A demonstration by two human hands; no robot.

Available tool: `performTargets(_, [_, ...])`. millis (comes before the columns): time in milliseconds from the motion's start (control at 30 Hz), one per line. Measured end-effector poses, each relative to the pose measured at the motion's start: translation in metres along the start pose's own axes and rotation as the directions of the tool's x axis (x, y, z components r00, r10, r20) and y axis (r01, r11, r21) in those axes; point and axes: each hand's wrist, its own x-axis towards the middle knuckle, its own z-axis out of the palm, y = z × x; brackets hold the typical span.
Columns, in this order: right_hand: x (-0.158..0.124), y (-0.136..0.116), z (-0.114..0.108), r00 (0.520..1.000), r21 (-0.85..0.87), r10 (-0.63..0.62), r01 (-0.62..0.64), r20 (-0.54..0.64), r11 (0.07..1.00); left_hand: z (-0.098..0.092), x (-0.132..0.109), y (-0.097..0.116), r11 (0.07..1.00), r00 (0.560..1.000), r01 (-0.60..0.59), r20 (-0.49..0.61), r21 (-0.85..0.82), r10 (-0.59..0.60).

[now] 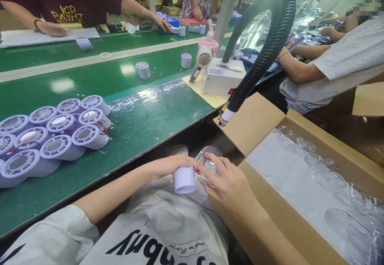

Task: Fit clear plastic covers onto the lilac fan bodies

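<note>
Over my lap, my left hand [168,165] is closed around a lavender plastic cylinder [185,181], its wide end tilted down towards me. My right hand [232,179] grips a clear plastic cup-shaped part [212,168] just beside the cylinder. Thin red wires [204,160] run between the two pieces near my fingertips. Part of the clear piece is hidden behind my right fingers. To the left on the green bench, several similar lavender cylinders [57,147] lie in rows, with round grilles and red wires showing.
An open cardboard box [267,169] at my right holds several clear parts [322,163]. A black flexible hose [267,53] arches from a white machine [223,77], beside a handheld fan [204,59]. Co-workers sit across the green conveyor [99,79] and at the right.
</note>
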Motion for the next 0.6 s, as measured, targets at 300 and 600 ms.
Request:
performTargets(300, [-0.0099, 0.0022, 0.0021, 0.994, 0.371, 0.099, -0.076, -0.044, 0.925, 0.0017, -0.0059, 0.0038, 0.991, 0.99, -0.13, 0.052, 0.018, 0.128])
performTargets(600, [-0.0071, -0.0012, 0.0051, 0.994, 0.342, 0.082, -0.099, 0.065, 0.934, 0.0012, -0.0068, 0.0026, 0.949, 0.985, -0.172, 0.072, 0.265, 0.159])
